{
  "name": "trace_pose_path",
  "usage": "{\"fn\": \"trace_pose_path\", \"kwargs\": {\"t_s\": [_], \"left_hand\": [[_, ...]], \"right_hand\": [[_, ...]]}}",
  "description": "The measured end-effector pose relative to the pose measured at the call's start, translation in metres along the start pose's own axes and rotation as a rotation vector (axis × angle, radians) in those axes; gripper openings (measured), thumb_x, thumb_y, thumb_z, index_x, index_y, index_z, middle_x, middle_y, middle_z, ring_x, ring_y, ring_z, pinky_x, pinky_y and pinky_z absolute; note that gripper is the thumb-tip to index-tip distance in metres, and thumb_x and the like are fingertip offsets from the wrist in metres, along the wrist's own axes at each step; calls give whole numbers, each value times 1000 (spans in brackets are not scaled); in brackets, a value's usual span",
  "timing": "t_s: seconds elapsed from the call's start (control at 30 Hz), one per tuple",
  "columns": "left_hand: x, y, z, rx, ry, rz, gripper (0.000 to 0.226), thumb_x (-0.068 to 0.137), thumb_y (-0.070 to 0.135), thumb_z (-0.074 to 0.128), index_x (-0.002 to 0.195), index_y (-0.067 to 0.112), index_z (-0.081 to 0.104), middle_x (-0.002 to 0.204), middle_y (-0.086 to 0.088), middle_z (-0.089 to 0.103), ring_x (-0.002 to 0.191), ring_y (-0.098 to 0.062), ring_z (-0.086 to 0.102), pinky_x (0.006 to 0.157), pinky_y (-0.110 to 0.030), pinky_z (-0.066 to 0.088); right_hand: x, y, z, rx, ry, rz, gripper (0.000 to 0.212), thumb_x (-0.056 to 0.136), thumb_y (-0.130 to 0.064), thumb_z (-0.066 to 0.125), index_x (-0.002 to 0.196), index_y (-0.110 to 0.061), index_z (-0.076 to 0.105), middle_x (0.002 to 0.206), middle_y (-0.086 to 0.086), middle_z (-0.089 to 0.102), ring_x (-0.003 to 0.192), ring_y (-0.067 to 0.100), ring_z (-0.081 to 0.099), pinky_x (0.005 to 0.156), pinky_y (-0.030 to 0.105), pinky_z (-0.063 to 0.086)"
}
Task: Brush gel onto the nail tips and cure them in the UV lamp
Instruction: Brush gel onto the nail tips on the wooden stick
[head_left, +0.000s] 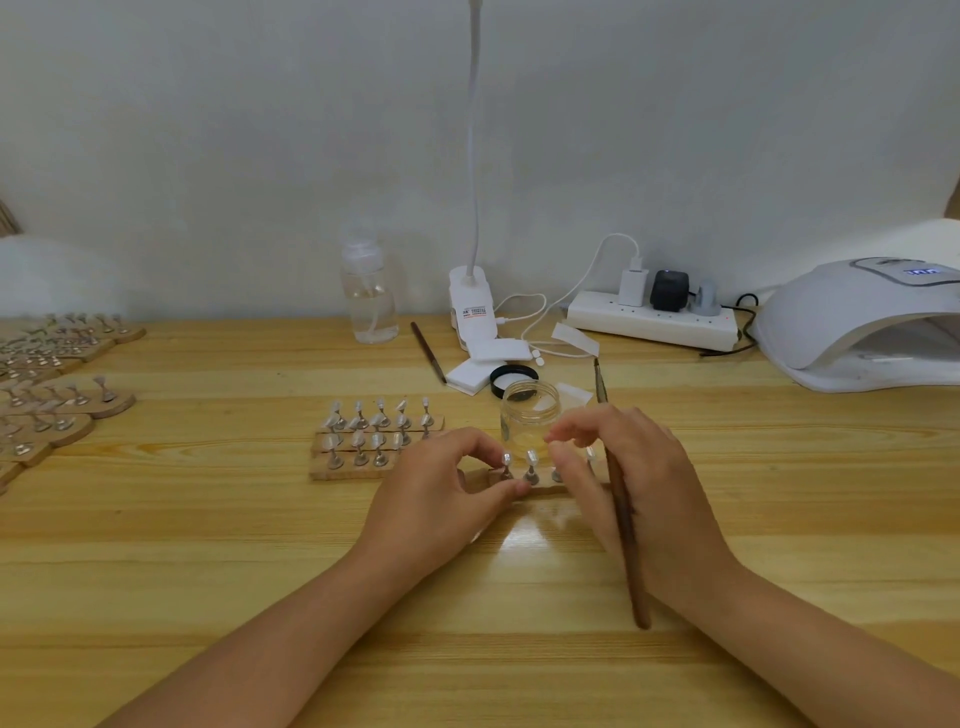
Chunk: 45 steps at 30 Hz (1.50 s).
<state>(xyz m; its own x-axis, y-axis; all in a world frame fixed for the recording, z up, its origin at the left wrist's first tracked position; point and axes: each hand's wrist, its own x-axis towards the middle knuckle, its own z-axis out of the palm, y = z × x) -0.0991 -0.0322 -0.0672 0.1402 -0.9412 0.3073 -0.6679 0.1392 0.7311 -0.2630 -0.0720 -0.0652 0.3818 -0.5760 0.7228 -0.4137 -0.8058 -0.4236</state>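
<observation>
Brush (623, 514) in right hand (639, 483) runs lengthwise, bristles pointing away.

Both hands (441, 488) (628, 483) grip a nail-tip strip (535, 480); right holds brush (621, 499).

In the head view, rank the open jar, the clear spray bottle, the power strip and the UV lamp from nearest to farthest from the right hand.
From the right hand:
1. Open jar, just behind the fingertips.
2. Power strip, at the back, against the wall.
3. Clear spray bottle, back left, and UV lamp, far right: too close to call.
</observation>
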Motion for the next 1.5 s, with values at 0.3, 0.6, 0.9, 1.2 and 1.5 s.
{"fn": "trace_pose_path", "kwargs": {"t_s": [0.3, 0.6, 0.9, 1.2, 1.5], "left_hand": [[-1, -1, -1, 15, -58, 24, 20, 70, 30, 74, 80, 35, 58, 89, 15, 62, 42, -5, 39, 49, -18, 31], [-2, -1, -1, 46, -57, 18, 22, 70, 35, 73, 87, 34, 59, 89, 20, 62, 44, -1, 42, 51, -19, 32], [-8, -1, -1, 30, 21, 191, 33, 69, 48, 64, 100, 40, 55, 72, 35, 55, 42, 0, 40, 44, -9, 30], [-8, 0, 0, -43, 101, 486, 18, 79, 36, 60, 97, 35, 62, 93, 24, 59, 44, 1, 29, 46, -18, 35], [-8, 3, -4, -187, 121, 385, 10, 77, 20, 65, 86, 23, 70, 79, 10, 67, 45, -4, 30, 51, -4, 29]], "right_hand": [[1, 8, 4, -85, -109, -80, 22, 80, -35, 52, 95, -22, 62, 84, -11, 63, 82, -3, 47, 85, 14, 28], [1, 11, 4, -89, -101, -153, 18, 78, -33, 57, 93, -25, 58, 84, -13, 61, 85, -2, 46, 84, 17, 30], [-2, 9, 0, -3, -10, -193, 18, 81, -32, 59, 96, -31, 50, 84, -11, 62, 81, -7, 46, 88, 16, 33], [-2, 4, -1, 74, 37, -238, 16, 82, -29, 61, 92, -27, 48, 97, -15, 56, 86, -7, 48, 85, 12, 34], [1, -4, -18, 322, 106, 21, 30, 94, -37, 35, 96, -21, 60, 76, -18, 64, 60, -12, 53, 64, 3, 38]]}}
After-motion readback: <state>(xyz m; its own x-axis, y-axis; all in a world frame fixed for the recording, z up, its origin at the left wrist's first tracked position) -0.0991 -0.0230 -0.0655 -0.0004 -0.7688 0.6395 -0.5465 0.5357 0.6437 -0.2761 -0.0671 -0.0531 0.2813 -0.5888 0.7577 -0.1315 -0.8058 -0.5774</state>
